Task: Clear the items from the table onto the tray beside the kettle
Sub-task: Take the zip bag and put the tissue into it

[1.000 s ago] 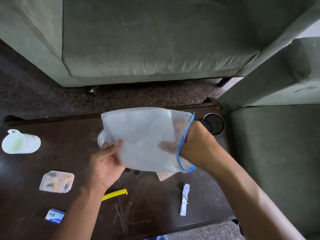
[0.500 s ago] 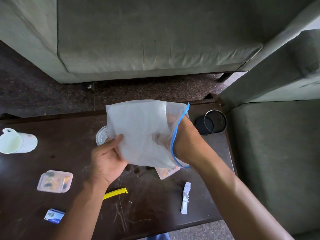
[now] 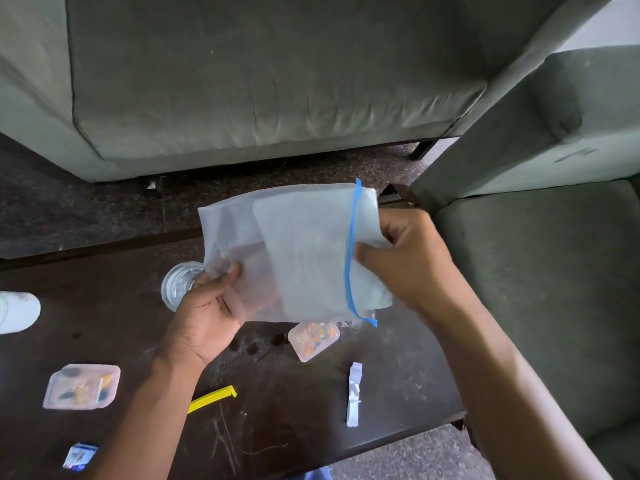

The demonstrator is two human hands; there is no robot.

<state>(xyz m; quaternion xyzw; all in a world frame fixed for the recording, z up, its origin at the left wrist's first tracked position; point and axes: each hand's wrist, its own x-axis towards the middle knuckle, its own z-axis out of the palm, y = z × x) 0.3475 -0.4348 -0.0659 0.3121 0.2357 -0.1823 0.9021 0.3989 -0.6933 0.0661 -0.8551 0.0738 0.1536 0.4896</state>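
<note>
Containers (image 3: 81, 386), two; one bag (image 3: 294, 254)

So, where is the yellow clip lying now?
In the head view the yellow clip lies on the dark table, near its front edge, beside the left forearm and right of the small plastic box.

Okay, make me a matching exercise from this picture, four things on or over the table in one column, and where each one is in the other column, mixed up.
Things:
1. translucent bag with a blue strip
2. yellow clip
3. white mug
4. blue and white packet

Places:
A. at the left edge of the view, lying on its side
B. held above the table between the left hand and the right hand
C. near the front left corner of the table
D. on the table, partly hidden behind the left forearm

Pairs: 1-B, 2-D, 3-A, 4-C
</note>
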